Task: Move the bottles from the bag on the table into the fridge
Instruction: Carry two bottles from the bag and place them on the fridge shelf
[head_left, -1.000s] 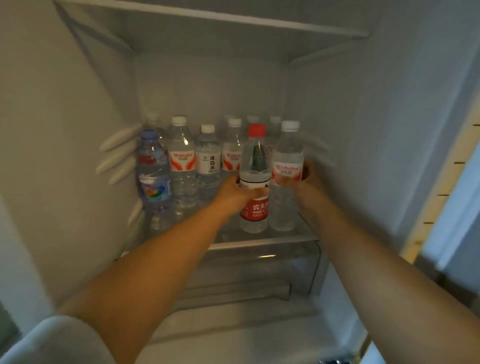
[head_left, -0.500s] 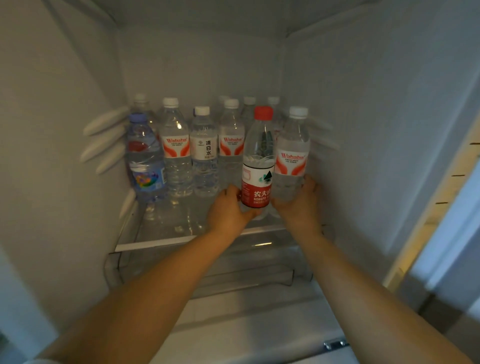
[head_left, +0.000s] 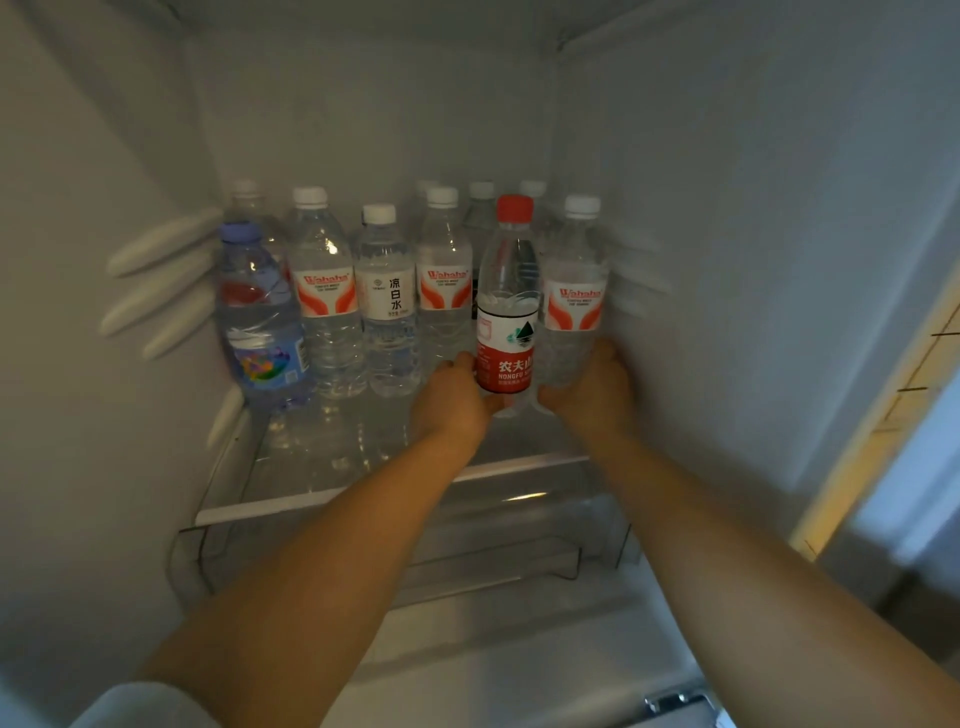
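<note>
Left hand (head_left: 457, 400) grips red-cap bottle (head_left: 508, 312); right hand (head_left: 592, 387) grips Wahaha bottle (head_left: 574, 296). Fingers curled round the bases, likely seating both upright on the shelf (head_left: 332, 501).

Bare forearms, pale short sleeve (head_left: 140, 706) on left arm

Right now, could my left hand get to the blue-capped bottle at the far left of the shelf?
Probably yes. The left hand is gripping the red-capped bottle, so it must let go first; the glass shelf in front of the blue-capped bottle looks bare.
</note>
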